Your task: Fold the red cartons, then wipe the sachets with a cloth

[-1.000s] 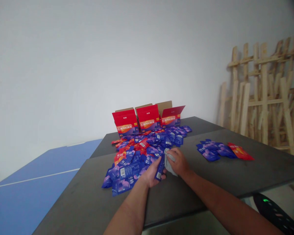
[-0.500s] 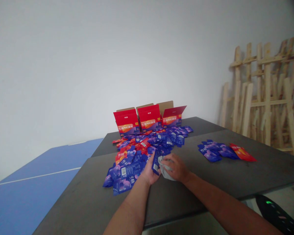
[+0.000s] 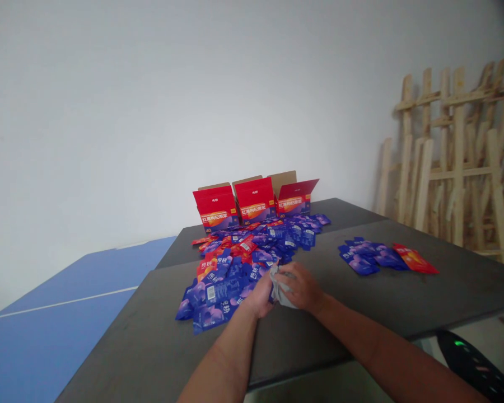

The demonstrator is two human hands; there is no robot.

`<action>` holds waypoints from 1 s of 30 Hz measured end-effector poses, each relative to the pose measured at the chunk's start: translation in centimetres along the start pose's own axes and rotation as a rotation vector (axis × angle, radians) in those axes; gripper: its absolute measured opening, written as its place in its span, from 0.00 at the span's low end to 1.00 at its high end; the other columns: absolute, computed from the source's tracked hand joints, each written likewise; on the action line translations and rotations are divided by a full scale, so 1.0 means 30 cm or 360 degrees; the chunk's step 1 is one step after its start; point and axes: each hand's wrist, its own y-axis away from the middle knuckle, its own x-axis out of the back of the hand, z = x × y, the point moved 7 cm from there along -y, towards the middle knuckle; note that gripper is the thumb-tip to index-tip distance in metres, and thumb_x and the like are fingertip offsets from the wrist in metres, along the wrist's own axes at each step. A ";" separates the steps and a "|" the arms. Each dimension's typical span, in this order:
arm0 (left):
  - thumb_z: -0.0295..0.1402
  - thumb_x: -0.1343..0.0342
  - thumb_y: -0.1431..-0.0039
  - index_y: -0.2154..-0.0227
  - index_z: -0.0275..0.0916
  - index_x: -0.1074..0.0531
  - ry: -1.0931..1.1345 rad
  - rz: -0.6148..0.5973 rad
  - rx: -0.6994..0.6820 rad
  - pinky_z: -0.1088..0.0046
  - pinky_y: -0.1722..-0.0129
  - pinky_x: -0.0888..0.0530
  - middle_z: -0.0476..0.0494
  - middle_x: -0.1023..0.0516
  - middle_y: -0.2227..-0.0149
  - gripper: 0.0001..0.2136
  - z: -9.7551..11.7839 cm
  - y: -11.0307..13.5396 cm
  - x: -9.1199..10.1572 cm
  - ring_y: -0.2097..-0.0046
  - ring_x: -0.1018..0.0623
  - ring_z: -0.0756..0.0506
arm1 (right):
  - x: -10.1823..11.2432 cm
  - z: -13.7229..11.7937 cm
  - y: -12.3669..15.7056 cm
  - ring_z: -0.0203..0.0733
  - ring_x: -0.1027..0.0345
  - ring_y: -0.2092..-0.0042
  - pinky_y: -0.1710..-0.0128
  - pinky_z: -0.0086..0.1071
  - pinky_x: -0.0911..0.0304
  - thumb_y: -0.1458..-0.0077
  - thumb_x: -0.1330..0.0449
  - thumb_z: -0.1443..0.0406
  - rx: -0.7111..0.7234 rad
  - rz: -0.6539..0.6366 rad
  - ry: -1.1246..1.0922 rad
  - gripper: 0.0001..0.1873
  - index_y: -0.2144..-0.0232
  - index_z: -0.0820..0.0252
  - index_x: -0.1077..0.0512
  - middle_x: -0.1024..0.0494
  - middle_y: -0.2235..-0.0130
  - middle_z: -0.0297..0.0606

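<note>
At the front of the table (image 3: 353, 296), the left hand (image 3: 258, 298) and right hand (image 3: 303, 288) are both closed on a grey cloth (image 3: 279, 289), pressing together to keep it bunched, just beside a heap of blue and red pouches (image 3: 212, 296).

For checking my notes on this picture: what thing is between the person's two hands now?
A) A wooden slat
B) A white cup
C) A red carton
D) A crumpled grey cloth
D. The crumpled grey cloth sits between the left hand and the right hand, at the edge of the pile of blue and red sachets.
</note>
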 end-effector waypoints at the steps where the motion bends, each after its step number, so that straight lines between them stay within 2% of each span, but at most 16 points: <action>1: 0.48 0.40 0.46 0.63 0.37 0.27 -0.0039 0.0033 -0.0034 0.78 0.77 0.36 0.50 0.26 0.76 0.18 0.002 -0.001 0.003 0.74 0.26 0.50 | 0.003 0.021 0.000 0.46 0.34 0.56 0.55 0.40 0.35 0.43 0.45 0.65 -0.0093 0.0032 0.0008 0.15 0.54 0.56 0.27 0.28 0.57 0.43; 3: 0.47 0.39 0.47 0.64 0.38 0.28 -0.0105 0.0084 -0.0047 0.81 0.82 0.43 0.52 0.30 0.77 0.17 0.003 -0.001 0.010 0.78 0.31 0.54 | 0.008 0.068 0.004 0.46 0.33 0.55 0.55 0.40 0.34 0.43 0.44 0.66 -0.0283 0.0104 0.0027 0.14 0.54 0.57 0.27 0.28 0.57 0.44; 6: 0.48 0.40 0.46 0.64 0.38 0.30 -0.0101 0.0011 0.0047 0.82 0.85 0.49 0.53 0.34 0.77 0.18 -0.003 0.003 0.009 0.80 0.36 0.55 | 0.005 0.141 0.021 0.46 0.32 0.56 0.55 0.40 0.32 0.41 0.44 0.64 -0.0522 0.0197 0.0025 0.12 0.55 0.55 0.27 0.29 0.58 0.43; 9: 0.46 0.41 0.45 0.64 0.36 0.31 0.0049 -0.0060 0.0139 0.83 0.86 0.49 0.51 0.33 0.75 0.16 0.003 0.012 0.012 0.79 0.36 0.55 | -0.006 0.214 0.052 0.46 0.32 0.56 0.55 0.42 0.31 0.41 0.45 0.63 -0.0733 0.0264 0.0012 0.12 0.56 0.56 0.27 0.29 0.59 0.42; 13: 0.43 0.46 0.42 0.62 0.33 0.30 0.0442 -0.0166 0.0121 0.82 0.86 0.45 0.44 0.30 0.69 0.16 0.045 0.021 0.011 0.77 0.36 0.54 | -0.043 0.262 0.087 0.45 0.32 0.58 0.56 0.41 0.32 0.41 0.45 0.61 -0.0892 0.0147 0.0049 0.13 0.59 0.60 0.25 0.28 0.60 0.43; 17: 0.36 0.47 0.43 0.56 0.34 0.29 0.0697 -0.0167 -0.0076 0.79 0.81 0.37 0.44 0.29 0.70 0.15 0.094 0.016 0.019 0.75 0.33 0.52 | -0.074 0.229 0.088 0.48 0.34 0.54 0.53 0.45 0.36 0.43 0.43 0.60 -0.0868 -0.0037 0.0211 0.15 0.54 0.56 0.26 0.28 0.56 0.44; 21: 0.28 0.43 0.47 0.60 0.35 0.27 0.0547 -0.0015 -0.0267 0.76 0.70 0.30 0.44 0.25 0.69 0.11 0.106 0.000 0.039 0.70 0.26 0.50 | -0.071 0.185 0.065 0.50 0.37 0.50 0.48 0.46 0.43 0.41 0.45 0.58 -0.0813 -0.0121 0.0311 0.18 0.51 0.56 0.28 0.30 0.51 0.45; 23: 0.25 0.42 0.48 0.62 0.35 0.27 0.0472 -0.0017 -0.0326 0.73 0.63 0.28 0.43 0.23 0.66 0.10 0.106 -0.010 0.037 0.67 0.24 0.49 | -0.052 0.170 0.051 0.48 0.38 0.49 0.48 0.43 0.45 0.38 0.49 0.59 -0.0768 -0.0097 0.0258 0.17 0.52 0.56 0.28 0.31 0.51 0.44; 27: 0.24 0.37 0.51 0.67 0.35 0.28 0.0412 0.0004 -0.0424 0.72 0.58 0.28 0.46 0.23 0.68 0.08 0.101 -0.024 0.038 0.68 0.24 0.50 | -0.017 0.143 0.031 0.44 0.37 0.55 0.53 0.41 0.46 0.35 0.55 0.62 -0.0615 -0.0103 0.0085 0.17 0.62 0.56 0.26 0.28 0.59 0.41; 30: 0.26 0.34 0.54 0.68 0.37 0.30 0.0360 0.0096 -0.0551 0.72 0.60 0.28 0.48 0.24 0.70 0.11 0.103 -0.025 0.049 0.69 0.24 0.51 | -0.019 0.122 0.022 0.43 0.38 0.60 0.57 0.40 0.47 0.37 0.52 0.61 -0.0490 -0.0181 0.0005 0.16 0.72 0.57 0.29 0.29 0.67 0.39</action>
